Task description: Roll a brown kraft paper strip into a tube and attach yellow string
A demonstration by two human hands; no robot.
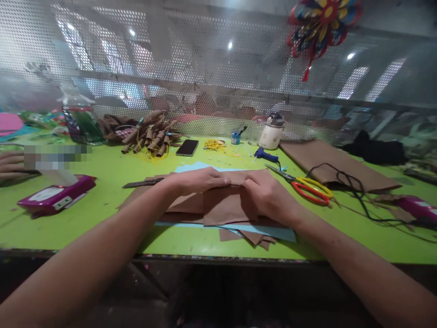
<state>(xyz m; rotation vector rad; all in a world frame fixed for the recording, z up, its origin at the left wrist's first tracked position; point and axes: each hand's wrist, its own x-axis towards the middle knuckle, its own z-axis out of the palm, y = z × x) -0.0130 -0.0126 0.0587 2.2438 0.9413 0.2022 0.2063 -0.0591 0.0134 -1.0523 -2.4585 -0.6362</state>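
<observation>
Between my two hands is a sheet of brown paper (228, 207), its upper edge folded over and pinched. My left hand (201, 181) presses the fold with thumb and fingers near the middle. Close beside it, my right hand (264, 193) grips the same folded edge with curled fingers. More brown paper and light blue paper (273, 233) lie beneath on the table. Small brown scraps (256, 239) stick out toward the front edge. A dark blade-like strip (141, 183) lies left of my left wrist. Scissors (310, 189) with red and yellow handles rest right of my right hand.
On the green table (112, 218) stand a purple device (58, 196), a phone (187, 147), rolled brown paper tubes (153, 134), a blue glue gun (268, 156), a white bottle (272, 132) and a large brown paper piece (337, 164). A black cord (358, 196) runs along the right.
</observation>
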